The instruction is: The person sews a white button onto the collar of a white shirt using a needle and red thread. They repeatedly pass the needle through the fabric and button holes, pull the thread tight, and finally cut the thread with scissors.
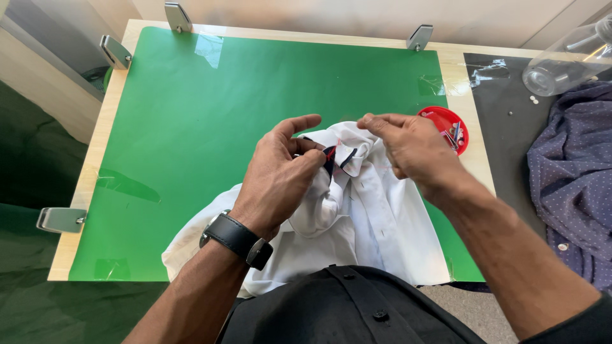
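Observation:
A white shirt [376, 223] with dark trim at the collar lies bunched on the green mat [210, 127] near the table's front edge. My left hand [280, 175], with a black watch on the wrist, pinches the collar fabric between thumb and fingers. My right hand [408, 150] is raised just right of the collar, fingertips pinched together as if on something very thin; I cannot make out what. A faint red thread seems to run between the collar and that hand.
A small red dish [440, 118] with sewing bits sits right of the shirt. A dark blue dotted garment [574, 178] lies on the black surface at right, beside a clear plastic bottle [567, 60]. Metal clamps [115, 51] hold the table's edges.

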